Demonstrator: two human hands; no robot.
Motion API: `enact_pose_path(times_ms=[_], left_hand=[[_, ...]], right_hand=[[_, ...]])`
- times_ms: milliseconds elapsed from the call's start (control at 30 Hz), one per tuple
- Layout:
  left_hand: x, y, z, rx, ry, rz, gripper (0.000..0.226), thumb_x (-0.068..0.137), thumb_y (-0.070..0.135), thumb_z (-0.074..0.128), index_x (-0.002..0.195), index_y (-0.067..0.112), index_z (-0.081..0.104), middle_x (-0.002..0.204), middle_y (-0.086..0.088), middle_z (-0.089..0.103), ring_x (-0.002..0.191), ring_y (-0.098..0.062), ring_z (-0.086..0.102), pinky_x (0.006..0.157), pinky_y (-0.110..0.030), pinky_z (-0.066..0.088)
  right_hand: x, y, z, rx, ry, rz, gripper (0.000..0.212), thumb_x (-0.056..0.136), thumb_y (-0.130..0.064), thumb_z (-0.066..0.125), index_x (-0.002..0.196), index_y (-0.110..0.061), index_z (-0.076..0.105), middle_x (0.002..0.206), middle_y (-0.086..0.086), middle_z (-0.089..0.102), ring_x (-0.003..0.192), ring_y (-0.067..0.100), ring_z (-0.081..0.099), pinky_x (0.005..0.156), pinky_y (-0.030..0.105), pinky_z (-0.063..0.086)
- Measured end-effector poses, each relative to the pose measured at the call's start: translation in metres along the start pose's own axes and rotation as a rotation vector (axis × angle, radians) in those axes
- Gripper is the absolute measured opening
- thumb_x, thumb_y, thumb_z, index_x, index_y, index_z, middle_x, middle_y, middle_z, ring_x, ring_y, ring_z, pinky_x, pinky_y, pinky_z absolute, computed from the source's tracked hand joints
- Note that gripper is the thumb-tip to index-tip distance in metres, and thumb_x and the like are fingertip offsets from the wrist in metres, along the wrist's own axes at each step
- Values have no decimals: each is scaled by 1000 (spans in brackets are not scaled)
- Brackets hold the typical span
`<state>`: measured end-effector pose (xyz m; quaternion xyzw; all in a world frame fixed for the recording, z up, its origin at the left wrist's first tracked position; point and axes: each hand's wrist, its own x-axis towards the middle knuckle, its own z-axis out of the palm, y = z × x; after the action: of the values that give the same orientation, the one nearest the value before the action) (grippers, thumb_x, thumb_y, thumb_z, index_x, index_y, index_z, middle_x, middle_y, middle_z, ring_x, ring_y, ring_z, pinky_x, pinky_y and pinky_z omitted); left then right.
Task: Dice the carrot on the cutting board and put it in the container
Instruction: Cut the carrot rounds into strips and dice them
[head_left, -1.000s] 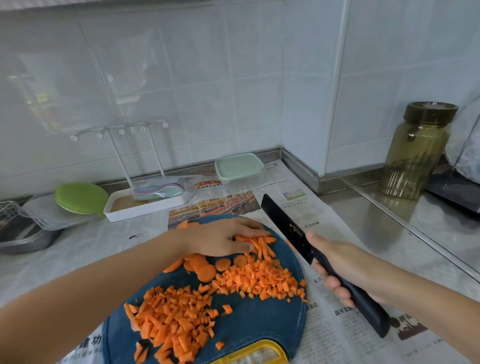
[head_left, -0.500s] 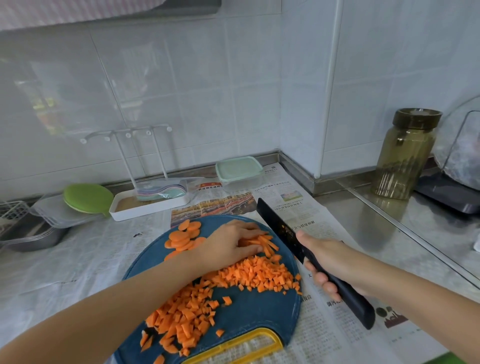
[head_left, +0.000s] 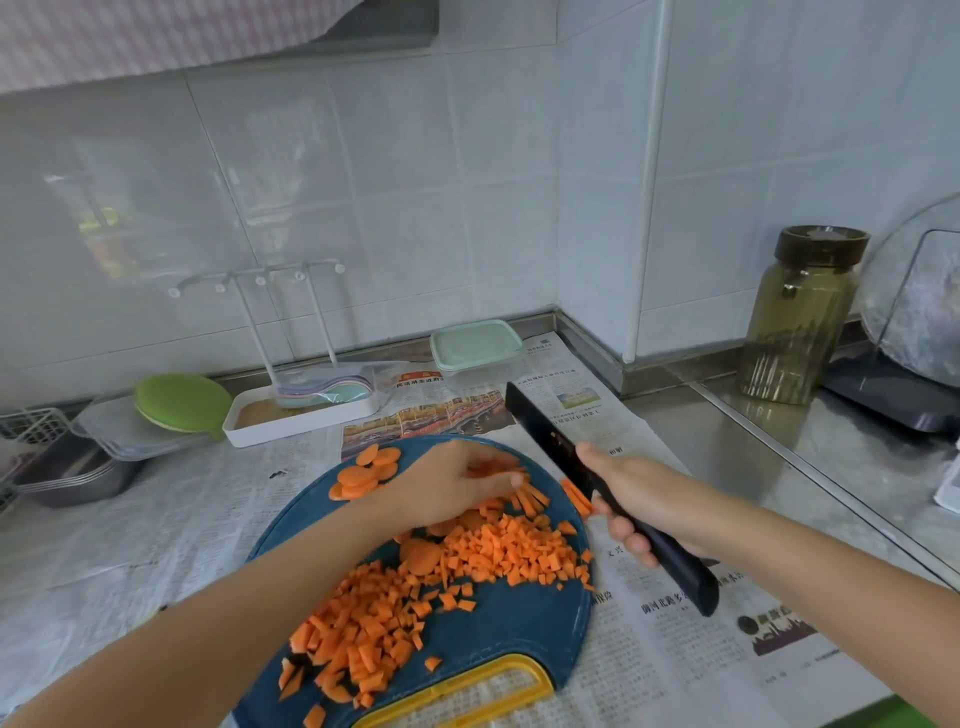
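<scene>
1. On the blue cutting board (head_left: 493, 623) the carrot lies in three states: a broad drift of dice (head_left: 374, 623) across the middle and near side, a few strips (head_left: 530, 499) at the right edge, and round slices (head_left: 363, 473) stacked at the far left rim.
2. The left hand (head_left: 452, 483) lies over the strips with its fingers reaching right. The fingertips are blurred, so I cannot tell whether they pinch the strips or only press on them.
3. The right hand (head_left: 639, 499) is clenched round the handle of a black knife (head_left: 540, 431), whose blade is raised just beyond the board's right edge, tip pointing away.
4. Handling, as I judge it: the pieces are light, stiff and a little damp, so they will probably roll and scatter rather than crush. Strips are best bunched side by side under bent fingertips. Dice are better scooped in a cupped hand or on the flat of the blade than picked up singly.
5. The container (head_left: 475, 348) stands well beyond the board on the newspaper (head_left: 675, 649). Its mint lid appears to be on, so it would have to come off first.
6. Around: a white rack tray (head_left: 301, 415) and a green lid (head_left: 182, 402) to the far left, and a tall jar (head_left: 800, 322) to the right. Nothing lies between board and container, though dice near the right rim could spill onto the paper.
</scene>
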<state>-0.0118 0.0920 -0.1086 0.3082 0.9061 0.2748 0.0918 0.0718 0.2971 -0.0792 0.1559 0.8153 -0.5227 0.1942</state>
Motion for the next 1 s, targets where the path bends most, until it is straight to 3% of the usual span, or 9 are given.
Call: enact_pose_path(times_ms=[167,267,333,467,667,833,900,1000], left_hand=[[28,22,-8,102,80,84,21,91,30,61,108,22,69,116,5,64,102,-3,54,93,-25,44],[46,42,4,155,-139,174,29,86,25,69,114,20,67,117,5,62,102,-3,52,82,-9,40],[56,52,14,191,-273,212,33,85,21,69,118,17,66,119,2,63,104,-7,53,82,-11,37],[67,56,19,149,-332,222,33,85,14,69,117,12,67,114,-2,65,92,-3,53,72,2,33],[78,62,22,212,-450,199,25,81,21,74,104,13,68,95,8,63,84,1,52,76,-11,37],[80,61,18,229,-586,171,30,83,29,71,108,16,61,103,8,55,102,-13,51,95,-30,43],[80,58,16,210,-616,174,29,82,30,72,105,19,58,99,9,54,99,-15,52,92,-30,45],[83,57,17,246,-632,186,20,83,25,72,97,20,58,92,7,57,82,-6,51,73,-16,42]], right_hand=[[-3,4,-30,85,77,22,58,98,-62,33,67,-14,43,42,-2,40,32,13,34,36,20,32],[-4,10,-43,124,119,26,58,98,-62,34,69,-13,44,43,-1,38,32,14,32,35,21,32],[-5,14,-49,146,126,29,57,98,-61,34,70,-12,44,44,0,37,32,14,32,34,21,31],[-6,19,-54,173,108,40,58,99,-61,33,69,-13,44,45,0,37,32,14,31,35,19,31],[-3,20,-55,197,94,36,58,99,-61,34,69,-12,43,46,0,37,33,14,31,36,20,32],[-3,21,-56,194,85,35,58,98,-62,33,68,-13,44,46,0,37,34,14,32,37,21,32],[-3,21,-55,183,77,29,59,98,-62,33,68,-13,44,46,0,38,34,14,32,38,22,33],[-3,21,-56,178,73,33,59,98,-62,34,67,-13,44,46,0,38,34,14,32,37,22,33]])
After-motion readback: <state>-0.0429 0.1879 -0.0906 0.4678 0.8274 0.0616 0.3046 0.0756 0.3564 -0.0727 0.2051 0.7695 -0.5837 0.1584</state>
